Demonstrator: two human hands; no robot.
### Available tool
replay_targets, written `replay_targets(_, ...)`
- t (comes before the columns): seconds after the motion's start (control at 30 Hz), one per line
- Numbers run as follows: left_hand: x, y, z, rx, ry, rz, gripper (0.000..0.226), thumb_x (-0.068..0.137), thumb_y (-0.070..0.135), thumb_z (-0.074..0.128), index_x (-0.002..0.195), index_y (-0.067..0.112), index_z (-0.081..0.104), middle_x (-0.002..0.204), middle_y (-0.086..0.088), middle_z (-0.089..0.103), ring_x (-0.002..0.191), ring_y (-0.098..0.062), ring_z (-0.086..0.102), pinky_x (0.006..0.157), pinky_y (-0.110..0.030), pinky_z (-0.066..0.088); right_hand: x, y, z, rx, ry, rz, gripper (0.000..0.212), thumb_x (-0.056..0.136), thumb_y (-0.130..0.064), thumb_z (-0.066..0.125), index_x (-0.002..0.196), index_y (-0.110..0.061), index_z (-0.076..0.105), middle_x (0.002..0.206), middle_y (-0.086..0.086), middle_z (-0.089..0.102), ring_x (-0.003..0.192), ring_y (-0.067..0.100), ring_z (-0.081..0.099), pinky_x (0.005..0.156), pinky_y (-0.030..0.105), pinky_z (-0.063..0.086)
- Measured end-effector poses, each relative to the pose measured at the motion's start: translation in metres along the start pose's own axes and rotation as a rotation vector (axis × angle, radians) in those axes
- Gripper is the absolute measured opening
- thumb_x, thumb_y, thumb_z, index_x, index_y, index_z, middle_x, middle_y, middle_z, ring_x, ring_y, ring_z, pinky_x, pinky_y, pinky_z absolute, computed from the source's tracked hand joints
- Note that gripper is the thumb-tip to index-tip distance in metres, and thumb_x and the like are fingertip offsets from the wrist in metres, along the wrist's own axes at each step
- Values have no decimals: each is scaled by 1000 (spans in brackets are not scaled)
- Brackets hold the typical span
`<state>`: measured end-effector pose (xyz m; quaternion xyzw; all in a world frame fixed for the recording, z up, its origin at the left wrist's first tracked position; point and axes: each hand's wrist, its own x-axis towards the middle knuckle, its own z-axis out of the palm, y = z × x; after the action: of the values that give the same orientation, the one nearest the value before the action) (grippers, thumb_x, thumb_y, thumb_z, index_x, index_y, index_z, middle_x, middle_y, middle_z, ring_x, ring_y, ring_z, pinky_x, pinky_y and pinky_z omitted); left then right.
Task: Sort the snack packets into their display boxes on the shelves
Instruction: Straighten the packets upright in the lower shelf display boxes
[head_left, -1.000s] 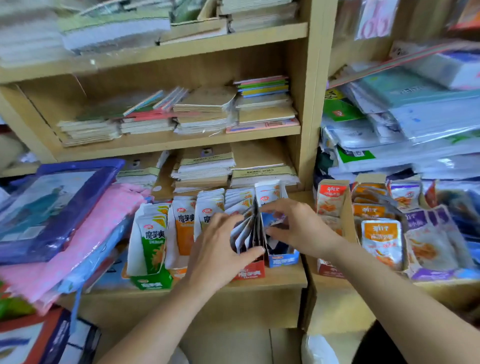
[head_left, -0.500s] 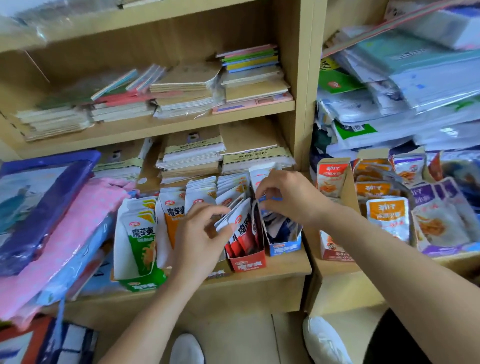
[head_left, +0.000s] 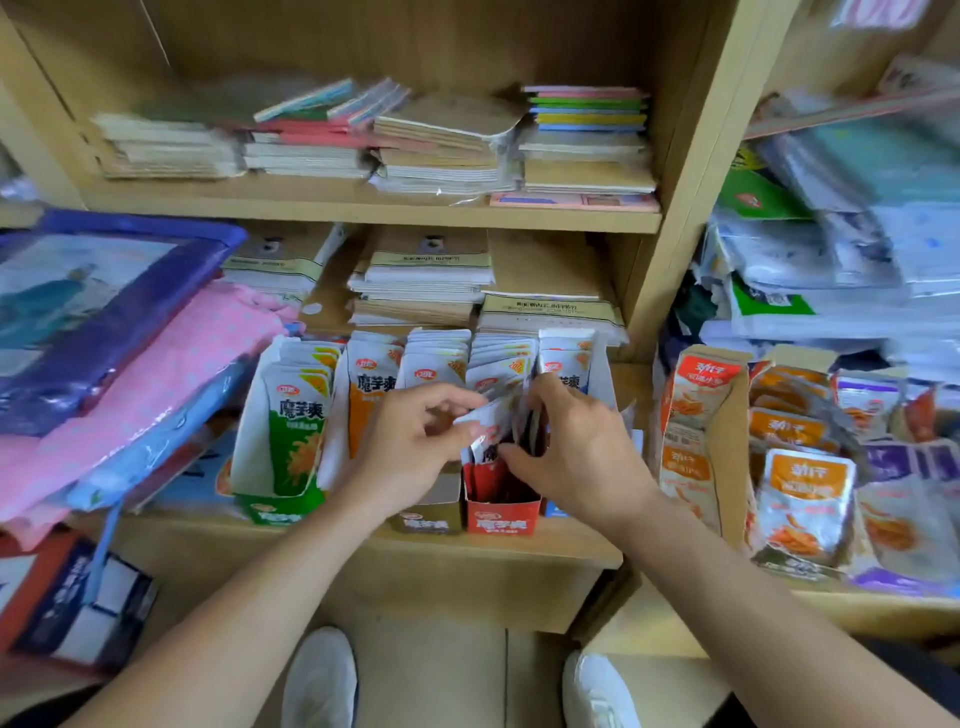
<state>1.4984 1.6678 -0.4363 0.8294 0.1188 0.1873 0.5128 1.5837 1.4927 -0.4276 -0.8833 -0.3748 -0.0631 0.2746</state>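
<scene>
Head view: a silver-white packet (head_left: 485, 418) is being pinched at its top edge between the thumb and forefinger of the left hand (head_left: 410, 452), with the other fingers curled. The packet is being held tilted just above the red display box (head_left: 501, 514), and its lower end is sitting among the red packets (head_left: 491, 470) standing in that box.

The right hand (head_left: 579, 460) is being held just right of the left hand, almost touching it. Its fingers are being curled down into the same row of red packets, with the thumb on the near side, so a bunch is being clamped. How many are being gripped cannot be told because of blur.

The red display box is standing at the front edge of the lower shelf (head_left: 566, 545), directly under both hands. Left of it, a brown box (head_left: 428, 522) is being partly hidden by the left wrist. Next come an orange packet row (head_left: 371, 400) and a green display box (head_left: 280, 512) with green packets (head_left: 296, 436) upright in it. Blue packets (head_left: 566, 364) are standing behind the right hand.

On the adjoining shelf to the right, an orange box (head_left: 693, 415) is standing well apart from the hands. Notebook stacks (head_left: 441, 150) are lying on the shelf above. White shoes (head_left: 324, 675) are being seen at the bottom.
</scene>
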Motion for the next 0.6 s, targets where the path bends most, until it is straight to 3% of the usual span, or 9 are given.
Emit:
replay_targets(0.07, 2, -2, -2, -13, 39, -2, 29, 86, 11, 79, 91, 39, 74, 90, 5, 72, 72, -15, 68, 75, -54, 59, 0, 6, -2, 76, 0, 84, 34, 83, -22, 74, 111, -20, 54, 72, -12, 56, 59, 7, 58, 48, 14, 32)
replay_targets(0.13, 2, -4, -3, 2, 71, 9, 27, 84, 15, 81, 88, 40, 73, 87, 10, 70, 68, -15, 69, 72, -51, 61, -3, 12, -10, 212, 25, 175, 42, 84, -15, 74, 120, -24, 56, 78, -11, 65, 54, 2, 57, 52, 11, 39)
replay_targets(0.27, 1, -6, -2, 71, 125, 49, 21, 79, 24, 85, 82, 35, 67, 75, 12, 65, 63, -12, 68, 68, -46, 59, -9, 17, -23, 374, 173, 204, 52, 86, -16, 75, 134, -22, 56, 96, -4, 75, 66, 12, 69, 60, 28, 58)
replay_targets(0.37, 2, -7, -2, 61, 125, 46, 21, 80, 24, 84, 80, 34, 66, 74, 11, 64, 64, -14, 68, 67, -47, 59, -8, 21, -30, 493, 179, 264, 56, 87, -17, 75, 140, -20, 54, 115, -2, 73, 86, 9, 74, 72, 39, 63)
replay_targets(0.5, 0, -4, -1, 92, 124, 52, 18, 82, 23, 83, 83, 31, 66, 76, 10, 64, 65, -14, 68, 67, -46, 59, -10, 22, -40, 602, 205, 264, 49, 90, -9, 72, 136, -15, 58, 97, -15, 75, 87, 8, 74, 72, 37, 64)
replay_targets(0.6, 1, -3, -2, 113, 146, 41, 19, 81, 23, 84, 83, 32, 67, 77, 10, 64, 66, -8, 65, 68, -43, 58, -10, 24, -57, 703, 322, 228, 24, 92, -11, 71, 114, -23, 68, 94, -5, 78, 87, 16, 75, 66, 35, 63)
